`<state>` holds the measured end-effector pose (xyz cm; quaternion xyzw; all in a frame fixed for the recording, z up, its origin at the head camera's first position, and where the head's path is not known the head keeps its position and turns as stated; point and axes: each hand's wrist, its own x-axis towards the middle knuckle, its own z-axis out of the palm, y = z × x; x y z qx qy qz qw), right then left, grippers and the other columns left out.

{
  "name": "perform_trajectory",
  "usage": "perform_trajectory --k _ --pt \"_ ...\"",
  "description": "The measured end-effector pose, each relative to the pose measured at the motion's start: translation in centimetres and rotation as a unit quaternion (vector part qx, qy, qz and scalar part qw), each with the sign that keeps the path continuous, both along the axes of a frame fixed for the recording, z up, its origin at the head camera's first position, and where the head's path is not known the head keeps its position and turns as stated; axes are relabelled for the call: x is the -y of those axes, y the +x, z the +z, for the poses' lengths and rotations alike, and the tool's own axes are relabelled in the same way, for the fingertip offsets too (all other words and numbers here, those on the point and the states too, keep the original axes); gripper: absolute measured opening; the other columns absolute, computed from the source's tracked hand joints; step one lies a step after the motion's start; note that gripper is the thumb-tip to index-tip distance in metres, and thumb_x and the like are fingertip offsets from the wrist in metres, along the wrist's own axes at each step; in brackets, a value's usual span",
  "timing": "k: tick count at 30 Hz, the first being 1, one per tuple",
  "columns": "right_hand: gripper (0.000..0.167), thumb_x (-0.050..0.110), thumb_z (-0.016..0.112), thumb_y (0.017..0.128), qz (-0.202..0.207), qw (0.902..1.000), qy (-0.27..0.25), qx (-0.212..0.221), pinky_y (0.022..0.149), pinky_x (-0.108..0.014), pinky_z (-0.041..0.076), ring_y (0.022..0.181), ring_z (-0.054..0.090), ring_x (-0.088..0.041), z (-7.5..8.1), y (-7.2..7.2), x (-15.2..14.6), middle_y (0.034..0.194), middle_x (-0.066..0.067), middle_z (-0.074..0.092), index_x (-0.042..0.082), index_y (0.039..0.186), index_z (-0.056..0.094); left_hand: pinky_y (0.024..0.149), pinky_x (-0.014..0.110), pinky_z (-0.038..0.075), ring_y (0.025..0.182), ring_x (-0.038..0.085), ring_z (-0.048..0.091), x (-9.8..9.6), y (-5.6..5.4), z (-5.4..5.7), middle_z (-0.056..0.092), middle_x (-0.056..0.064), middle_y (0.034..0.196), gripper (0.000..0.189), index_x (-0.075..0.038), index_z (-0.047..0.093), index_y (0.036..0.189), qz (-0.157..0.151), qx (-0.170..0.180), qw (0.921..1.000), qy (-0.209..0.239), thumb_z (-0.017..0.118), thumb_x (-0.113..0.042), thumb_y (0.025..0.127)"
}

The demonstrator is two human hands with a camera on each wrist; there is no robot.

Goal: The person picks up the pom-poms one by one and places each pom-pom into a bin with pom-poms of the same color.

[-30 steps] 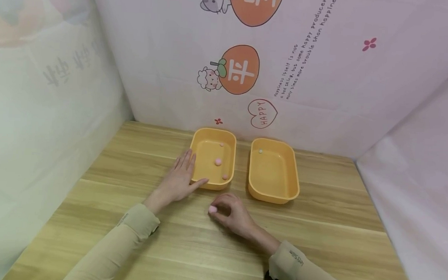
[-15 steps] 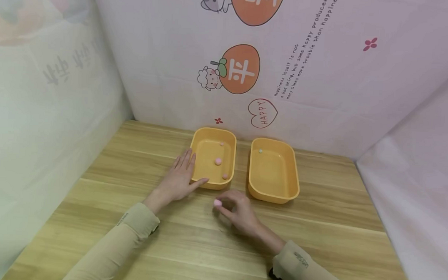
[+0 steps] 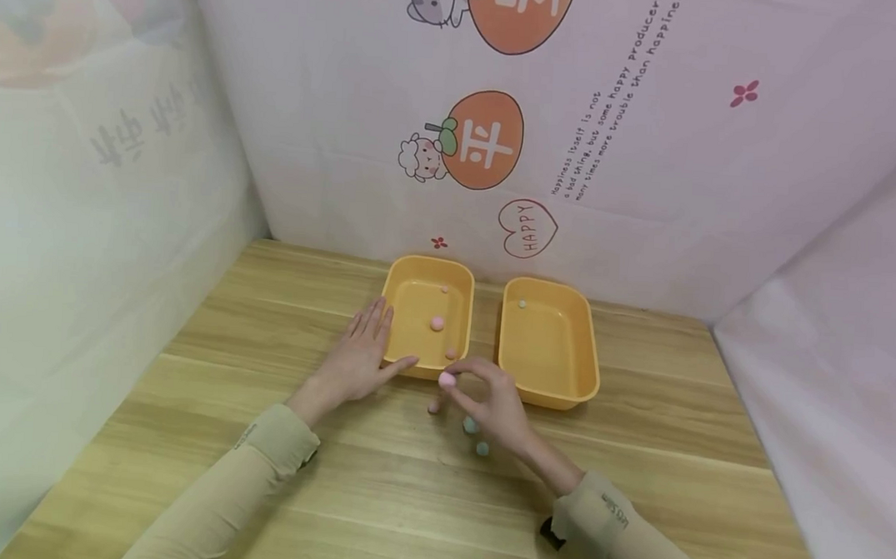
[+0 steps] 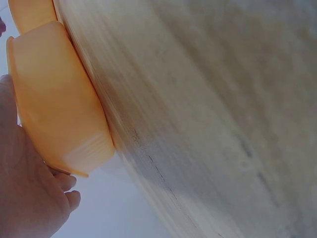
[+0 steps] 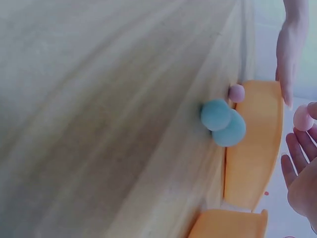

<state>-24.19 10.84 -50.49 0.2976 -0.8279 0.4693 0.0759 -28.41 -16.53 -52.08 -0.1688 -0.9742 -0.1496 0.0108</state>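
Observation:
My right hand [image 3: 496, 408] pinches a pink ball [image 3: 447, 380] between thumb and fingertip, just above the near rim of the left yellow tray [image 3: 414, 366]. On the table below sit another pink ball [image 3: 434, 406] and two blue-green balls, the farther one [image 3: 471, 425] and the nearer one [image 3: 482, 449]; the right wrist view shows them close together. My left hand [image 3: 356, 360] rests with straight fingers along the left tray's left rim, thumb at its near corner. Inside that tray lie a large pink ball [image 3: 437, 323], a smaller one [image 3: 450, 354] and a tiny one [image 3: 444, 288].
To the right stands a second yellow tray [image 3: 550, 351], holding one tiny pale blue-green ball [image 3: 522, 304]. A printed cloth [image 3: 645, 238] hangs behind both trays, and white cloth walls flank the wooden table [image 3: 364, 493].
My right hand has lifted the pink ball away from me, up to the left tray's near rim. The loose balls on the table have come into view from beneath it. My left hand stays put.

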Motion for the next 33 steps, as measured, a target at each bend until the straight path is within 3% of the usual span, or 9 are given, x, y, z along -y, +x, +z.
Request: perform_trajectory --k 3,10,17,26,33 --pt "0.021 0.003 0.082 0.097 0.002 0.9999 -0.007 -0.009 0.117 -0.056 0.057 0.130 0.072 -0.041 0.3 -0.4 0.0 0.132 -0.014 0.080 0.004 0.118 0.080 0.142 0.056 0.012 0.174 0.041 0.007 0.0 0.0 0.0 -0.003 0.024 0.185 0.110 0.004 0.009 0.174 0.000 0.001 1.0000 0.000 0.039 -0.079 0.108" --pt "0.018 0.005 0.082 0.098 -0.006 0.9990 0.000 -0.045 0.103 -0.057 0.063 0.111 0.077 -0.030 0.6 -1.7 0.1 0.115 -0.012 0.082 0.003 0.116 0.079 0.142 0.057 0.012 0.174 0.042 0.007 0.1 0.1 0.2 -0.001 0.025 0.185 0.110 0.005 0.010 0.174 -0.001 0.000 1.0000 0.004 0.040 -0.078 0.108" --pt "0.015 0.008 0.082 0.099 -0.020 0.9984 0.000 -0.053 0.103 -0.064 0.060 0.111 0.077 -0.034 1.1 -3.1 0.3 0.112 -0.013 0.082 0.003 0.114 0.080 0.142 0.056 0.013 0.174 0.041 0.008 0.0 0.2 0.2 0.001 0.026 0.185 0.109 0.004 0.010 0.174 0.001 0.001 1.0000 0.003 0.041 -0.077 0.108" --pt "0.014 0.009 0.081 0.100 -0.034 0.9975 0.006 -0.062 0.100 -0.063 0.061 0.108 0.077 -0.032 0.9 -4.2 0.7 0.111 -0.013 0.082 0.002 0.113 0.080 0.142 0.057 0.013 0.174 0.042 0.008 -0.1 0.1 0.3 0.002 0.026 0.185 0.109 0.004 0.010 0.174 0.000 0.000 1.0000 0.004 0.041 -0.077 0.108" --pt "0.016 0.008 0.082 0.099 -0.041 0.9983 0.007 -0.041 0.104 -0.061 0.061 0.112 0.077 -0.035 0.9 -4.8 1.1 0.114 -0.017 0.081 0.000 0.113 0.080 0.142 0.057 0.013 0.174 0.041 0.009 -0.1 0.1 0.4 0.003 0.026 0.185 0.109 0.004 0.009 0.174 0.000 0.000 1.0000 0.005 0.042 -0.077 0.108"
